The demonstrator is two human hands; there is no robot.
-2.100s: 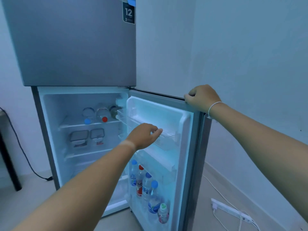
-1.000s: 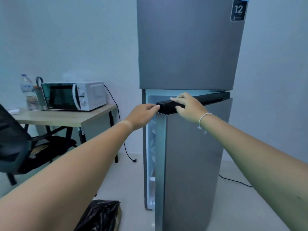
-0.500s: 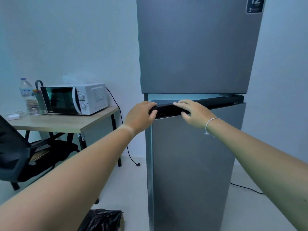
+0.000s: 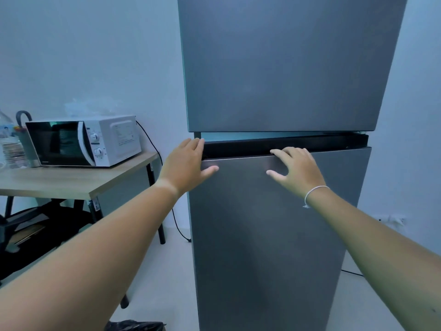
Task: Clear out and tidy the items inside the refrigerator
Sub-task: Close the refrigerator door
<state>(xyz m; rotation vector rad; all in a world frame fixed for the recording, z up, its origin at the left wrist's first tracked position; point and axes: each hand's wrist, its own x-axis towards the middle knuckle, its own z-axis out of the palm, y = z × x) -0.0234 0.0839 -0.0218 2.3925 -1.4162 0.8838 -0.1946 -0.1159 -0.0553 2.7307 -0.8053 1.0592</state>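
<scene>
Left hand [image 4: 185,163] and right hand [image 4: 294,167] spread flat on lower door [image 4: 274,235], gripping nothing; weak push could leave seal gapped.

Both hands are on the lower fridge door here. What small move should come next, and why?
Probably a last gentle push with both palms. The left hand and right hand lie open and flat on the lower door, and a lit strip above its dark top edge suggests it may not be fully sealed.

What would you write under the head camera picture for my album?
Both hands, left hand and right hand, press flat on the lower fridge door, beside a microwave on a table.
</scene>
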